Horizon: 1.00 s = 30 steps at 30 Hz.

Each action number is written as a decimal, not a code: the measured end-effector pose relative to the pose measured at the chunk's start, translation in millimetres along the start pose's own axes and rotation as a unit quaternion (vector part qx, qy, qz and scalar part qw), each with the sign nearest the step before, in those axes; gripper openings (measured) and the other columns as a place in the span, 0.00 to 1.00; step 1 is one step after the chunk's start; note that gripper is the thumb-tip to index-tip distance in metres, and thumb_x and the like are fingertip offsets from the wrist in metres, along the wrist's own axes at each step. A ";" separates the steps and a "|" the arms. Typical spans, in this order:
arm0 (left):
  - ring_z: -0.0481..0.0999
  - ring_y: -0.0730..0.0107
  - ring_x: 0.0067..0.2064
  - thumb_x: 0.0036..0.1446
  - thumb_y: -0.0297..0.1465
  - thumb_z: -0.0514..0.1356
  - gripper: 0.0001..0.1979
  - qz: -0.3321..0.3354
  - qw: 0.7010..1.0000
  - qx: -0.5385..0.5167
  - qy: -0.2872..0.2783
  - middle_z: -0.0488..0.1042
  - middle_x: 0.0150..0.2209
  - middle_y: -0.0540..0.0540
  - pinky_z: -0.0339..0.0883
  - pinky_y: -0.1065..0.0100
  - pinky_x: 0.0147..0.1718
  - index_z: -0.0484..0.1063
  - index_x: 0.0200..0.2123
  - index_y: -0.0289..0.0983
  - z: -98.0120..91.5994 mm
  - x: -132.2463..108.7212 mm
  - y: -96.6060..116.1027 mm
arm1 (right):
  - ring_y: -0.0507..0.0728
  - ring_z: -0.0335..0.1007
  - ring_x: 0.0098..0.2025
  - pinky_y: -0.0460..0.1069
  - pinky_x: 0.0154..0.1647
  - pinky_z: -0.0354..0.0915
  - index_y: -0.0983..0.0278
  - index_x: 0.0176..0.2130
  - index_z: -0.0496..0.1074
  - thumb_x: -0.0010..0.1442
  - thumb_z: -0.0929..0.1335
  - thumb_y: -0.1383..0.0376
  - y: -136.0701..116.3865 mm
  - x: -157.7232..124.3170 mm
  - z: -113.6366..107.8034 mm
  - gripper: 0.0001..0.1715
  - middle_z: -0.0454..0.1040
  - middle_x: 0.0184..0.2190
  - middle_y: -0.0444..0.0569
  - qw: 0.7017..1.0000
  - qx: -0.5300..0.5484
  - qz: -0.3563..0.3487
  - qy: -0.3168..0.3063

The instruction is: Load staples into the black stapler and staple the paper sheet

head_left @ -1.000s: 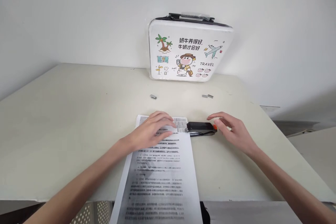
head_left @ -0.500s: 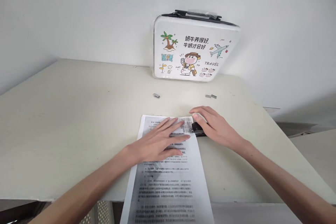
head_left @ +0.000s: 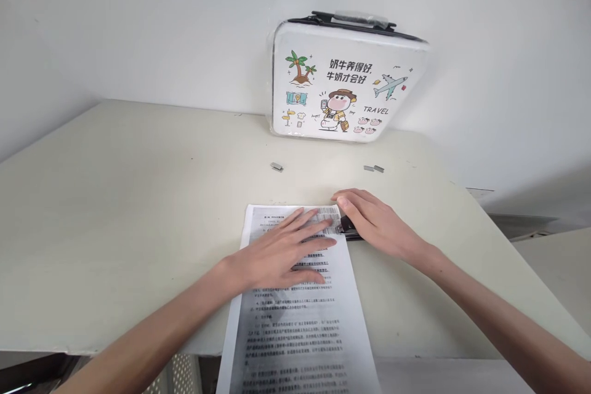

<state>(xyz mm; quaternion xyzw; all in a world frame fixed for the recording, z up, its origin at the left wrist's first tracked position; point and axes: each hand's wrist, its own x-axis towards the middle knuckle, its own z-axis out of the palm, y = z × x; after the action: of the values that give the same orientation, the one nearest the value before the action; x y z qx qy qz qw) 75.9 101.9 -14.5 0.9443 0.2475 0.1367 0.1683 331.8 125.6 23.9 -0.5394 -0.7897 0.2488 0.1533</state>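
Printed paper (head_left: 295, 338) lies lengthwise on the table, its lower end running past the front edge. My left hand (head_left: 286, 252) rests flat on its upper part, fingers spread. At the paper's upper right edge is a black stapler (head_left: 351, 228), mostly hidden under my right hand (head_left: 373, 221). My right hand is closed over the stapler from above. The stapler's front end meets the paper beside a barcode-like printed patch. Whether its jaws are pressed together I cannot tell.
A white case (head_left: 346, 80) with cartoon prints and a black handle stands against the wall at the back. Small strips of staples (head_left: 276, 167) lie on the table (head_left: 115, 215), with two more staple strips (head_left: 373, 168) to the right. A perforated chair (head_left: 180, 372) shows below the front edge.
The view has shifted slightly. Both hands stay on the paper and stapler, with the left hand a touch lower on the sheet.
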 end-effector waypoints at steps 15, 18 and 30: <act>0.42 0.45 0.78 0.71 0.52 0.54 0.30 0.007 1.000 -0.013 -0.009 0.49 0.77 0.43 0.41 0.42 0.74 0.65 0.69 0.45 3.2 6.9 -0.4 | 0.62 0.72 0.59 0.58 0.59 0.67 0.55 0.48 0.74 0.77 0.51 0.49 -8.4 2.2 6.5 0.29 0.78 0.54 0.48 1.000 -0.002 0.002 0.018; 0.44 0.46 0.77 0.71 0.52 0.54 0.30 0.013 1.000 -0.021 0.002 0.49 0.77 0.43 0.42 0.42 0.74 0.65 0.69 0.46 4.0 8.3 0.3 | 0.61 0.72 0.58 0.58 0.58 0.67 0.55 0.47 0.73 0.77 0.51 0.49 -10.2 2.7 6.8 0.28 0.78 0.54 0.48 1.000 0.002 0.005 0.017; 0.39 0.45 0.78 0.71 0.51 0.55 0.30 0.008 0.999 -0.034 0.009 0.43 0.78 0.41 0.41 0.41 0.74 0.65 0.70 0.44 10.3 13.6 4.7 | 0.62 0.73 0.58 0.60 0.58 0.68 0.55 0.48 0.73 0.77 0.50 0.50 -13.6 5.0 9.5 0.28 0.79 0.52 0.49 1.000 -0.022 0.009 0.012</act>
<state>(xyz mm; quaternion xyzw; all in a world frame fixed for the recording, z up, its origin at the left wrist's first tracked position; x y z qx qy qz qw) 92.8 102.5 -19.7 0.9386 0.2369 0.1553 0.1971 314.6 124.1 23.4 -0.5522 -0.7884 0.2268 0.1486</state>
